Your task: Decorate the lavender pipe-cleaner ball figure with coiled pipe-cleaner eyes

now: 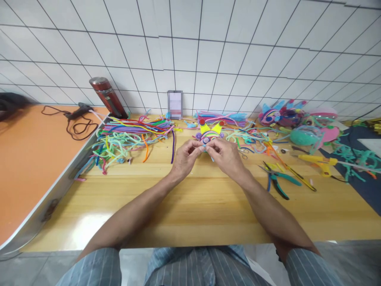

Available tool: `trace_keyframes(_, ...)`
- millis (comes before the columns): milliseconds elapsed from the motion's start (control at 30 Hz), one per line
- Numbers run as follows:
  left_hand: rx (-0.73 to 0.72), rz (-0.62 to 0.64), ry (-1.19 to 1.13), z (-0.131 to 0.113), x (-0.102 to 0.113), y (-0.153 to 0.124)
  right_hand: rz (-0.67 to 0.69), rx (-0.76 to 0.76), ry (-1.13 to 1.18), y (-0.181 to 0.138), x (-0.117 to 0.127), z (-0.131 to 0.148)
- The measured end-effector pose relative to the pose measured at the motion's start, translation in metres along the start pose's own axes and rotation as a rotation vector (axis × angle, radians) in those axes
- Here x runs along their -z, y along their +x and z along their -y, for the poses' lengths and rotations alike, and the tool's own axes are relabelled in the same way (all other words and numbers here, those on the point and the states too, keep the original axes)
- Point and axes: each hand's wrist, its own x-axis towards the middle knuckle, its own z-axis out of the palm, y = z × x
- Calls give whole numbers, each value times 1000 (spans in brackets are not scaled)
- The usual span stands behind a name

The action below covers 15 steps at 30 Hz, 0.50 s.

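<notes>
Both hands meet over the middle of the wooden table. My left hand (186, 157) is closed in a pinch on a short light blue pipe cleaner (204, 147). From the other side, my right hand (225, 155) pinches the same piece, the fingertips of the two hands almost touching. Just beyond the fingers sits a colourful pipe-cleaner craft (210, 135) with yellow horns, red tips, purple balls at its sides and rainbow stripes. Its lower part is hidden behind my hands, so I cannot tell whether the blue piece is joined to it.
Heaped pipe cleaners (119, 139) lie left, and a purple-blue bundle (223, 117) lies behind. Pliers (278, 180), a yellow glue gun (323, 162) and a yellow cutter (300, 177) are at right. Decorated masks (282, 115) stand behind them. A thermos (108, 97) and a phone (175, 104) are by the wall.
</notes>
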Motion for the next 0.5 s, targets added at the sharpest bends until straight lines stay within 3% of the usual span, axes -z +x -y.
trace_keyframes(133, -13, -32, -7, 0, 1, 1, 12, 20, -1, -1, -2, 0)
trace_keyframes(500, 157, -161, -290, 0, -11, -11, 47, -228, 370, -2, -16, 0)
